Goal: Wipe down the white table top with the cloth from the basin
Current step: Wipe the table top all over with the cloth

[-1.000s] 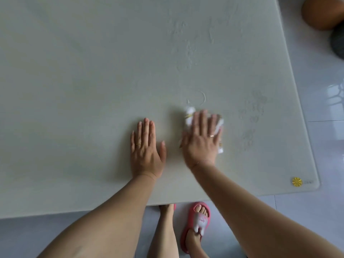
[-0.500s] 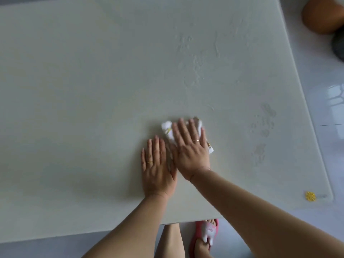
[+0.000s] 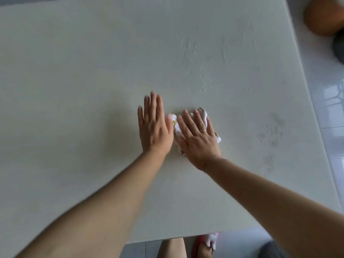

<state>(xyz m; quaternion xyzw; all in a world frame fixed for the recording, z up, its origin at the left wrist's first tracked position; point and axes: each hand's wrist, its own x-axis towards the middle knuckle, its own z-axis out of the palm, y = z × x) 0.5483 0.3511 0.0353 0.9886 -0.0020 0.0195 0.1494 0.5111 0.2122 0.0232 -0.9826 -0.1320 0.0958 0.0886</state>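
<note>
Right hand lies flat, fingers straight, pressing the white printed cloth onto the worktop just right of frame centre. Left hand is flat too, palm down, fingers straight, holding nothing, with its thumb just beside the cloth. Wet marks show above and to the right of the hands.

No words, numbers or brand marks could be read anywhere here. The cloth under the right hand carried yellow-and-brown printing, but it was too blurred and crumpled to make out as letters. The white patch on the red slipper, just past the near edge of the surface, was blurred and cut off too.
</note>
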